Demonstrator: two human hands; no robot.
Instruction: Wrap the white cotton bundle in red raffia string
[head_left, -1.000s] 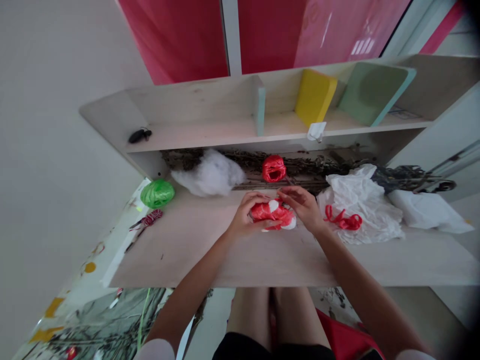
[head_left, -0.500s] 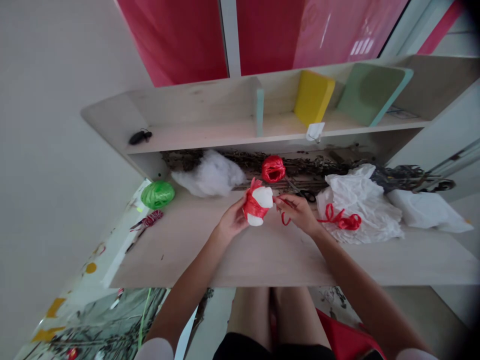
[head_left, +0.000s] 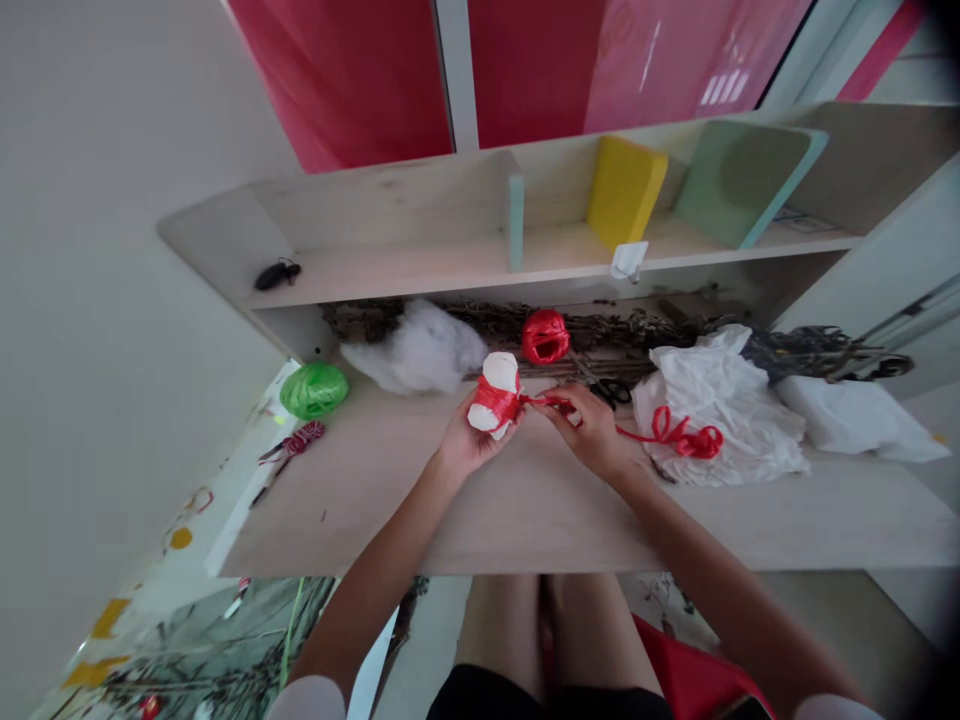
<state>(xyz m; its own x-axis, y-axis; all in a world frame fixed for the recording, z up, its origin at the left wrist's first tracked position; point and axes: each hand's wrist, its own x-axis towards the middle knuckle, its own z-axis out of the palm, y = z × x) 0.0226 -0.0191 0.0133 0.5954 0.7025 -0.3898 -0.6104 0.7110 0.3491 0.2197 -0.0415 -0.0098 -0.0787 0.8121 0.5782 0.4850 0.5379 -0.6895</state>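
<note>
My left hand (head_left: 466, 442) is closed around a small white bundle (head_left: 500, 371) with red plastic ribbon (head_left: 498, 402) wound about its middle. To its right, my right hand (head_left: 589, 428) pinches the ribbon's strand, which stretches taut from the bundle. Beyond my fingers the strand trails on to a loose red tangle (head_left: 699, 442) lying on crumpled white paper (head_left: 739, 400). Behind my hands sits a ball of red ribbon (head_left: 546, 337), and black-handled scissors (head_left: 611, 391) lie beside it.
White fluffy stuffing (head_left: 424, 345) and a green ribbon ball (head_left: 314, 390) are at the left of the desk (head_left: 540, 530). Dried stems (head_left: 495, 325) line the back under a shelf (head_left: 405, 272) with a yellow divider (head_left: 626, 190). A white packet (head_left: 855, 415) lies right.
The white bundle has turned in my left hand and shifted slightly left. My right hand has drawn the red strand into a straight line from it.
</note>
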